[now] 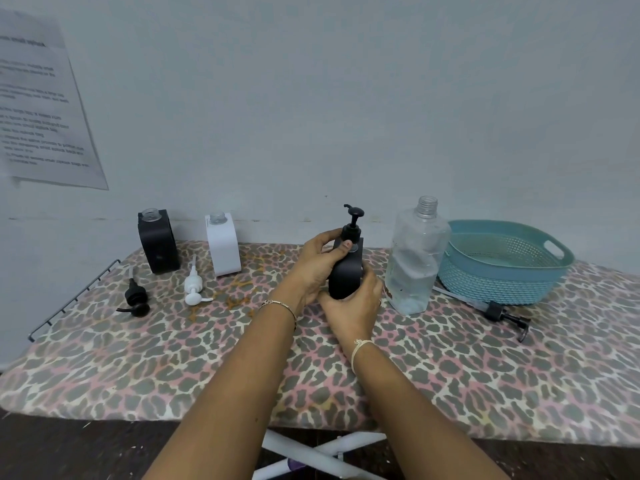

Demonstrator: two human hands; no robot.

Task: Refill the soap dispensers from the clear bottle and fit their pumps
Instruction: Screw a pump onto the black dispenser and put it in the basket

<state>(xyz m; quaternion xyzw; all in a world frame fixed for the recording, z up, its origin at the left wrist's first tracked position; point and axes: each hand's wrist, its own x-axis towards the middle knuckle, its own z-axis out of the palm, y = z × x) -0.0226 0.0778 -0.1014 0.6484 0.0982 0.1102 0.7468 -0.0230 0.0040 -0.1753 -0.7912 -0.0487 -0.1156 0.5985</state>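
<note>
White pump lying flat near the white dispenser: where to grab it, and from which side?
Pinch the white pump across its wide collar, mid-body, coming straight down from above. It lies flat on the patterned cover, with its thin tube pointing toward the wall and its spout at the near end. That makes the collar the thickest, stiffest part, while the tube would probably flex.

The black dispenser [346, 271] between the fingers [323, 237] looks like smooth matt plastic, and so does its pump [352, 220]. Just right of the fingers the clear bottle [415, 265] is glossy see-through plastic, and beyond it the teal basket [502, 282] is matt plastic moulded in a rough woven lattice. Under the fingers the tabletop [173, 358] wears soft matt printed cloth; far to their left a thin metal wire rail [69, 299] edges it, near a white dispenser [223, 247] of smooth plastic.
</note>
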